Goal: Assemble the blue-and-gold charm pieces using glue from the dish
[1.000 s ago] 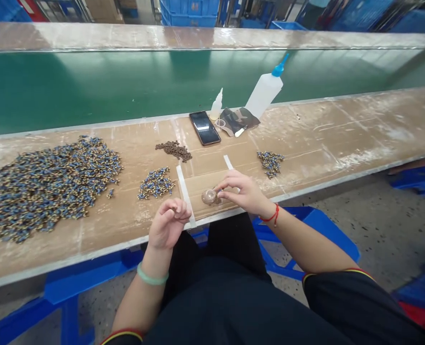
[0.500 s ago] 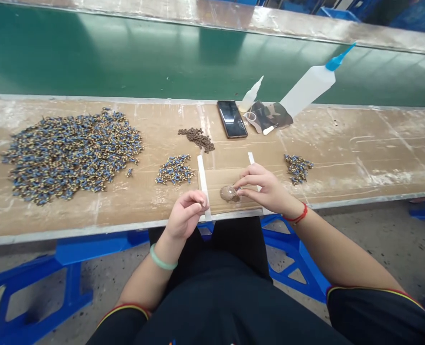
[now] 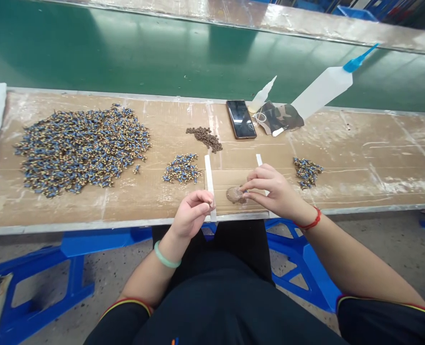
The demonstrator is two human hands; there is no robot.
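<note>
My left hand (image 3: 194,213) is closed in a pinch beside the left white strip (image 3: 210,184); a tiny dark bit shows at the fingertips, too small to name. My right hand (image 3: 272,191) is also pinched, its fingertips over the right edge of a small round brownish dish with a glossy top (image 3: 234,194). A speck of blue shows between those fingers, mostly hidden. Small blue-and-yellow figure-like pieces lie in a little heap (image 3: 181,168) left of the hands and in another heap (image 3: 307,172) to the right. Brown discs form a pile (image 3: 205,138) farther back.
A large heap of the blue-and-yellow pieces (image 3: 83,148) covers the left of the cardboard-topped bench (image 3: 370,158). Behind the hands lie a phone (image 3: 241,120), a small dropper bottle (image 3: 263,96), a camouflage cloth (image 3: 284,117) and a large white bottle with blue nozzle (image 3: 323,91).
The whole view has shifted, so the bench and its things appear farther right. Both hands keep their pinched poses, the right at the round dish and the left by the strip.
</note>
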